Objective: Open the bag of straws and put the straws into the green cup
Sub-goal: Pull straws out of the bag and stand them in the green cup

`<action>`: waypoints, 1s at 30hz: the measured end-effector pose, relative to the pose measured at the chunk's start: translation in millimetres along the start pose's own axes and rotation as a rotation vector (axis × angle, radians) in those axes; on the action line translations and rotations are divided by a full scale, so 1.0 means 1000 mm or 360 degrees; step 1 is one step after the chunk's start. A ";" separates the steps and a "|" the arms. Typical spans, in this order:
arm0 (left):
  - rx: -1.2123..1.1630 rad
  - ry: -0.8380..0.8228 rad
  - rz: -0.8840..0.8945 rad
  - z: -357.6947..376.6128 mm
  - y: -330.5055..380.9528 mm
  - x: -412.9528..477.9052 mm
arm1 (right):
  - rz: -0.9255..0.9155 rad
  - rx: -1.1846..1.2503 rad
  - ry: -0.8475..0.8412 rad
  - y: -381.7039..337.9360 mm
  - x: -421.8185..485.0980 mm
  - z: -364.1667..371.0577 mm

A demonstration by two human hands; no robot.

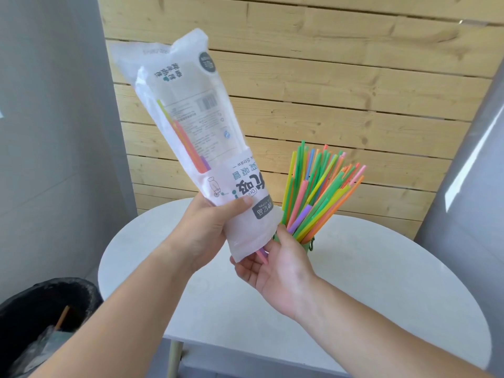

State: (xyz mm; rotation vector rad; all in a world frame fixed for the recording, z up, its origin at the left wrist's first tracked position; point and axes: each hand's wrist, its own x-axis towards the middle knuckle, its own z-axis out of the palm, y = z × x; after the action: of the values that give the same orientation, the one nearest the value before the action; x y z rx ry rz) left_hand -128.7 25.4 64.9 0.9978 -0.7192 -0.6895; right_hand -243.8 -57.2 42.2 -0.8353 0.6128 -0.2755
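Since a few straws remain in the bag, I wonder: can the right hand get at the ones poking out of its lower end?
Probably yes. The right hand is cupped just under the bag's open lower end, its fingers at the pink straw sticking out, nothing between them.

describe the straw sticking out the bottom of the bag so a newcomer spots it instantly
Start at the white round table; above it the left hand holds a white bag upside down. At the bag's lower open end, one pink straw pokes out, touching the right hand. Unlike the bunch of straws fanned in the green cup, it is alone and half inside the bag.
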 end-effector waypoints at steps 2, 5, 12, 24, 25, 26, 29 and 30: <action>-0.0018 0.0024 0.0055 -0.004 0.001 0.001 | 0.0027 -0.0008 -0.0024 -0.001 -0.001 0.000; -0.0037 0.0018 0.0116 -0.006 0.004 0.002 | 0.0033 -0.0006 0.0001 -0.002 -0.001 0.000; -0.0067 0.0009 0.0183 -0.006 0.015 0.000 | -0.0008 0.0163 0.0018 -0.002 0.003 -0.005; -0.0290 0.0225 0.0325 -0.022 0.022 0.005 | -0.0167 0.0185 0.0011 -0.010 0.002 -0.007; -0.0339 0.0265 0.0318 -0.023 0.022 0.005 | -0.0195 0.0180 0.0014 -0.012 0.002 -0.008; -0.0380 0.0300 0.0309 -0.024 0.023 0.004 | -0.0226 0.0165 0.0019 -0.014 0.001 -0.008; -0.0440 0.0355 0.0295 -0.025 0.025 0.003 | -0.0301 0.0111 0.0050 -0.021 -0.005 -0.011; -0.0450 0.0369 0.0289 -0.026 0.026 0.002 | -0.0320 0.0098 0.0068 -0.024 -0.006 -0.012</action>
State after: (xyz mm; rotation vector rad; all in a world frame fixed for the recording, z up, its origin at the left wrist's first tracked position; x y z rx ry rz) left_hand -102.4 45.8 79.6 0.7282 -0.4857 -0.4909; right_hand -255.7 -77.3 57.4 -0.8343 0.5580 -0.4939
